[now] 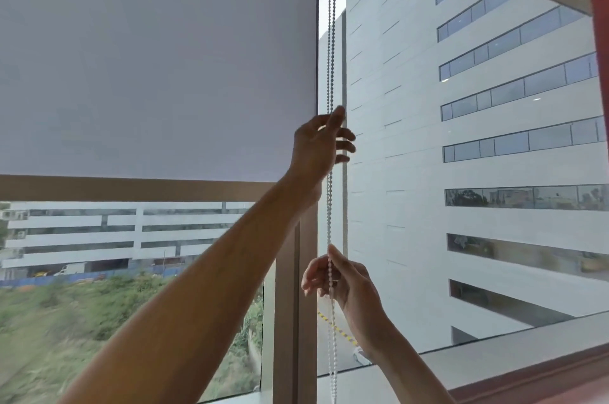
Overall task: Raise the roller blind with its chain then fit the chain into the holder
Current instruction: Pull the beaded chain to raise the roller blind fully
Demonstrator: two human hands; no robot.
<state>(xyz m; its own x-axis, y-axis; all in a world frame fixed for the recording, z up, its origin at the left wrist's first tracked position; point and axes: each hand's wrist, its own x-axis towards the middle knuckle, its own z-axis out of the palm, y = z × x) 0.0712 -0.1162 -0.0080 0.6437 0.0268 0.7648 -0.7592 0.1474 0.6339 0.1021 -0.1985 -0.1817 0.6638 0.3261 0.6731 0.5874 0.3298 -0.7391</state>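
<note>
Your left hand pinches the bead chain high up; your right hand grips it lower (strands trailing below). The roller blind covers the upper pane.

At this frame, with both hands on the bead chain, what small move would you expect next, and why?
Probably the left hand, pinching the chain high up, pulls down while the right hand, gripping lower, lets go to reach up. The roller blind still covers most of the pane, with its bottom bar well below the top. No holder is visible.
</note>
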